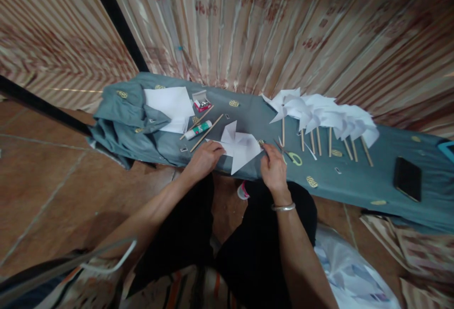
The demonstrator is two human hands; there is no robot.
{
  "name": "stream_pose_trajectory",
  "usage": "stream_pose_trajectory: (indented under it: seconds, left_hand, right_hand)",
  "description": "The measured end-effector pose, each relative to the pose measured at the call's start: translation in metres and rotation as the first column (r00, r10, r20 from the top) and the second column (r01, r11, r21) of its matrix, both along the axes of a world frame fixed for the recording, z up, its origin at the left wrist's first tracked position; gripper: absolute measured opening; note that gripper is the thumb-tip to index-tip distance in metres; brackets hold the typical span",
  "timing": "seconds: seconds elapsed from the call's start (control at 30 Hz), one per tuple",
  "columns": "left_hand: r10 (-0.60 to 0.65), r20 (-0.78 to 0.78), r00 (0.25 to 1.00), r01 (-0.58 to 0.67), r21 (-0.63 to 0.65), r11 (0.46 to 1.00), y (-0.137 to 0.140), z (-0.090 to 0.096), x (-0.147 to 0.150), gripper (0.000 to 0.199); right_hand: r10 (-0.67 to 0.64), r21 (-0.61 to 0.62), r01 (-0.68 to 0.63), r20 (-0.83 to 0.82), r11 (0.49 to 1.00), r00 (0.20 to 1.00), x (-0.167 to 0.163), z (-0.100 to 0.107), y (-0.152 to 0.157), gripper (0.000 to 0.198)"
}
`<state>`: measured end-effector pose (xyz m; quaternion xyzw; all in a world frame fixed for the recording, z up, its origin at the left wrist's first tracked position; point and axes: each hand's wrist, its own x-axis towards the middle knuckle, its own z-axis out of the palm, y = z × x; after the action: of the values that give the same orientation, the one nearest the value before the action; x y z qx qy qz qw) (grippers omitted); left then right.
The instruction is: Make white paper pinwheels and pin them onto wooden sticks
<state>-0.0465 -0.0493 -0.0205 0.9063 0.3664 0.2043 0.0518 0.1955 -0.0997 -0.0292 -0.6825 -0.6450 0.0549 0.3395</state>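
Observation:
A white paper pinwheel point(244, 147) with folded blades lies at the front edge of the cloth-covered bench, between my hands. My left hand point(205, 161) is closed, its fingers pinching the pinwheel's left edge. At the right tip of the paper, my right hand point(274, 167) has its thumb and finger together on the edge. Scissors with light green handles point(293, 158) lie just right of that hand. Near my left hand are a green and white glue stick point(198, 130) and two loose wooden sticks point(206, 133).
Several finished pinwheels on sticks point(324, 114) overlap in a row at the right. White paper sheets point(169, 103) and an open small box of pins point(202, 102) sit at the left. A black phone point(407, 179) rests far right on the green cloth point(358, 184). Behind hangs a striped curtain point(227, 25).

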Motion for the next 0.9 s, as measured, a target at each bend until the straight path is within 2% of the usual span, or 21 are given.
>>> stream_pose_trajectory:
  seconds: [0.1, 0.2, 0.37, 0.53, 0.7, 0.9]
  left_hand:
    - [0.034, 0.066, 0.997, -0.034, -0.002, 0.999, -0.003, 0.001, 0.002, 0.024]
    - [0.027, 0.128, 0.991, -0.027, -0.001, 1.0, -0.019, 0.003, 0.016, 0.024]
    - [-0.051, 0.067, 0.996, 0.056, -0.072, 0.996, -0.043, 0.005, 0.042, 0.028]
    - [-0.021, -0.003, 1.0, 0.02, -0.066, 0.998, -0.039, 0.0, 0.044, 0.028]
    - [-0.033, 0.018, 0.999, 0.033, -0.038, 0.999, -0.035, -0.004, 0.037, 0.028]
    - [-0.03, 0.046, 0.998, 0.031, -0.031, 0.999, -0.033, -0.004, 0.031, 0.027]
  right_hand:
    - [-0.027, 0.003, 0.027, 0.012, 1.0, 1.0, 0.002, 0.0, 0.003, 0.045]
    - [0.015, -0.045, -0.014, 0.011, 0.999, 1.0, -0.001, -0.002, 0.009, 0.047]
    - [0.084, -0.055, -0.084, 0.007, 0.995, 0.996, -0.007, -0.001, 0.021, 0.046]
    - [0.014, -0.072, -0.018, -0.053, 0.997, 0.998, -0.004, 0.005, 0.024, 0.045]
    - [-0.102, -0.18, 0.067, -0.194, 0.981, 0.976, -0.002, 0.012, 0.019, 0.045]
    - [-0.166, -0.244, 0.101, -0.26, 0.965, 0.951, 0.004, 0.014, 0.009, 0.045]
